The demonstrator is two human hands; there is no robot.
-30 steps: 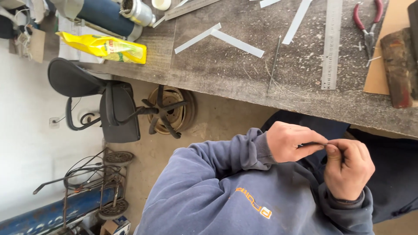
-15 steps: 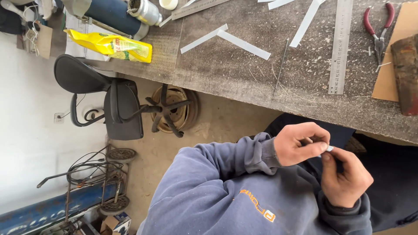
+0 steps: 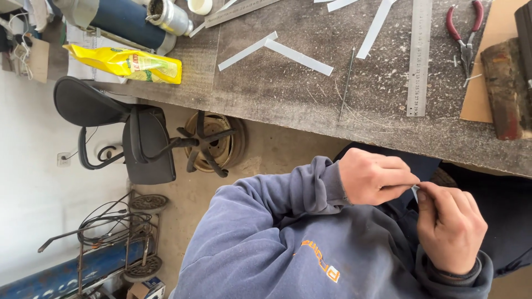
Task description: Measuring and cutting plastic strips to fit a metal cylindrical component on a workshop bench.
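Note:
My left hand [image 3: 374, 177] and my right hand [image 3: 451, 227] meet in front of my blue sweatshirt, just below the workbench [image 3: 266, 83] edge. Both pinch a small pale strip piece [image 3: 414, 191] between thumb and fingertips; only its tip shows, the rest is hidden by my fingers. My left sleeve runs off to the lower left. On the bench above lie pale metal strips [image 3: 299, 57], a thin rod [image 3: 347, 77], a steel ruler [image 3: 418, 55] and red-handled pliers [image 3: 466, 33].
A yellow bag [image 3: 127, 63], a blue cylinder [image 3: 122, 22] and a metal can [image 3: 169, 16] sit at the bench's left end. A rusty block [image 3: 504, 88] rests on cardboard at the right. A black office chair [image 3: 144, 138], a wheel rim and a cart with a blue gas cylinder [image 3: 66, 268] stand on the floor.
My hands stay together at the same spot. The thin piece seen stretched between them earlier is now almost covered by my fingers. The view has shifted slightly.

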